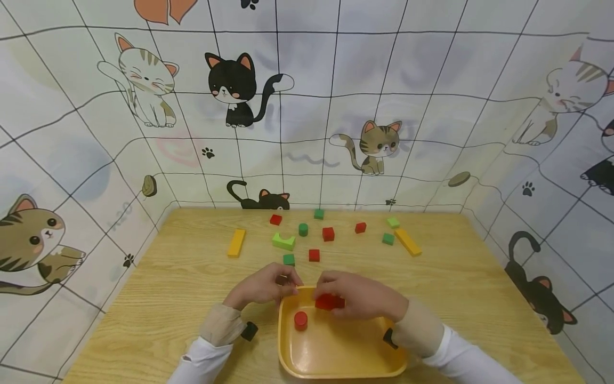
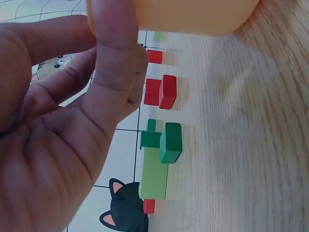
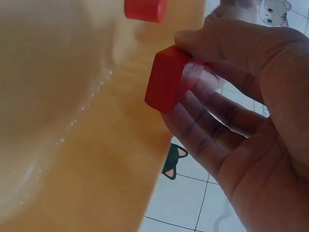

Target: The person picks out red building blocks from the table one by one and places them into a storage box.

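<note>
Plainly, the red block [image 3: 166, 82] lies within the right grip [image 1: 363, 293].

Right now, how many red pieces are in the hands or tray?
2: a red cylinder at left in the yellow tray, and a red block in the right hand. More may be hidden behind it.

The right hand [image 1: 362, 296] partly hides its red block [image 1: 329, 303] — the left-wrist view crops the tray [image 2: 193, 17].
</note>
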Tool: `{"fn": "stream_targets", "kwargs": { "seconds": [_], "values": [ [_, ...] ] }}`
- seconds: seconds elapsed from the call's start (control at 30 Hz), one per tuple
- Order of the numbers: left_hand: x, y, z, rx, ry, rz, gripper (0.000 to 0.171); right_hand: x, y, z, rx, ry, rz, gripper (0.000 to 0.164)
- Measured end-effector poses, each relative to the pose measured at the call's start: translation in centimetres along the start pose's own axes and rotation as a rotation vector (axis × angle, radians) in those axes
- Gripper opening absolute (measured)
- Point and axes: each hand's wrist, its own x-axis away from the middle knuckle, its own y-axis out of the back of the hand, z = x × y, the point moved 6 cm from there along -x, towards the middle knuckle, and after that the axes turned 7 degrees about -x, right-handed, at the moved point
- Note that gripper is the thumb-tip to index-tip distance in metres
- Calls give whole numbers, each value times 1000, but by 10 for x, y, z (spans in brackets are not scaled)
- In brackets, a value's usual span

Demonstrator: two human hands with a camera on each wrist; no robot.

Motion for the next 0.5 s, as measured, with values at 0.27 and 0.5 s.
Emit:
{"fn": "stream_targets", "kwargs": {
  "seconds": [0.27,0.5],
  "values": [
    [-1,1,0,3,2,3,10,0,-8,3,35,52,10,30],
    [-1,0,0,-5,10,7,10,-1,-20,-1,58,10,64,28]
  ]
}}
